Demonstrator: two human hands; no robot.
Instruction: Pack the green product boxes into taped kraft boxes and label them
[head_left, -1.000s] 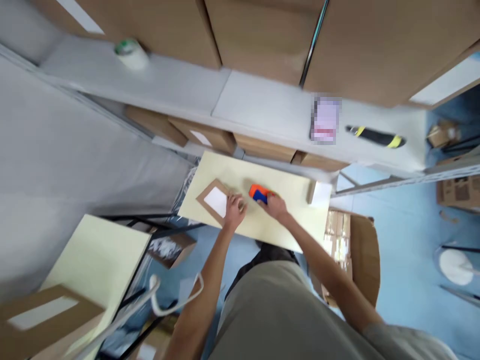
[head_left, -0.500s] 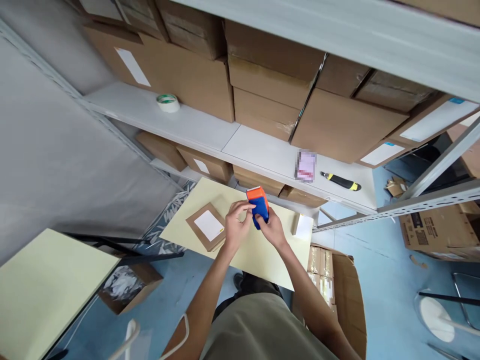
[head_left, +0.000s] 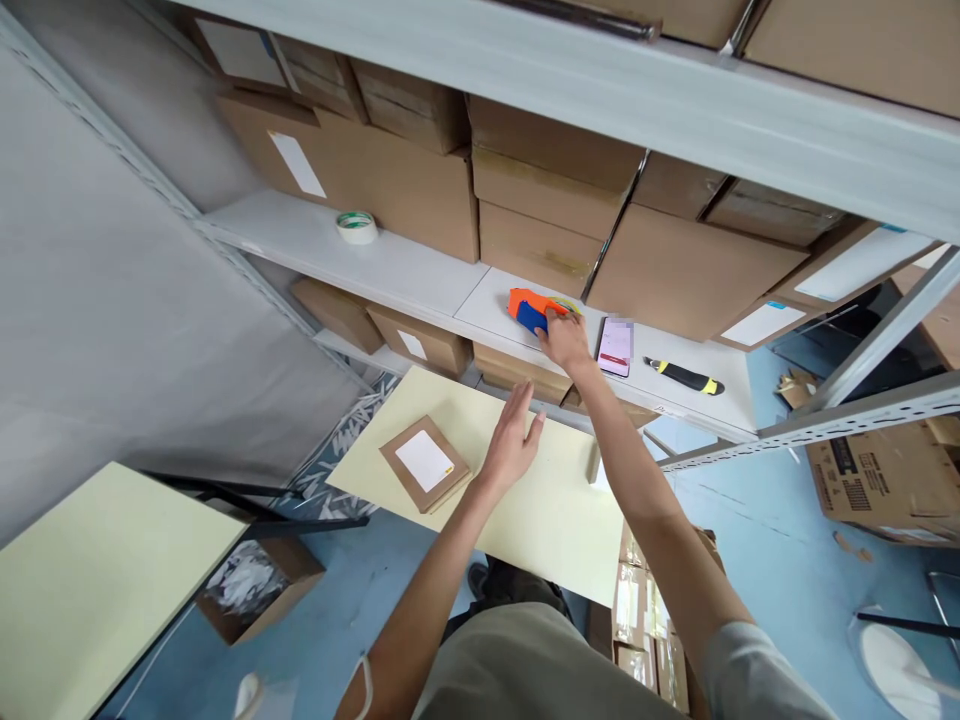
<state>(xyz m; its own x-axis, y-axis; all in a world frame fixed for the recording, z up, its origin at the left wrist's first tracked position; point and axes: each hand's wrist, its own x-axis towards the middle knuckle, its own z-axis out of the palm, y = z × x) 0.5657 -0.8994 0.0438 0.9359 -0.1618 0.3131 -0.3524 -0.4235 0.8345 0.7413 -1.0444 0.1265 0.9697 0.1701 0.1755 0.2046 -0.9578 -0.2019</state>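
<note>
My right hand (head_left: 565, 340) is closed around an orange and blue tape dispenser (head_left: 528, 310) at the white middle shelf (head_left: 487, 300). A bit of yellow ring shows behind the fingers; whether the dispenser rests on the shelf is hard to tell. My left hand (head_left: 513, 440) is held over the pale yellow table (head_left: 555, 520), fingers stretched out and nothing in it. To its left on the table lies a flat brown cardboard parcel (head_left: 405, 470) with a white label (head_left: 425, 461). Right of my right hand, a phone (head_left: 615, 346) lies on the shelf.
A black and yellow utility knife (head_left: 684, 376) and a tape roll (head_left: 356, 228) lie on the shelf, before stacked cartons (head_left: 540, 240). A small white box (head_left: 598, 470) is partly behind my right arm. A second table (head_left: 112, 570) stands left; packed cartons (head_left: 630, 610) are below right.
My right hand has carried the tape dispenser from above the table up and forward to the shelf. My left hand has come away from it and opened. The view has shifted slightly.
</note>
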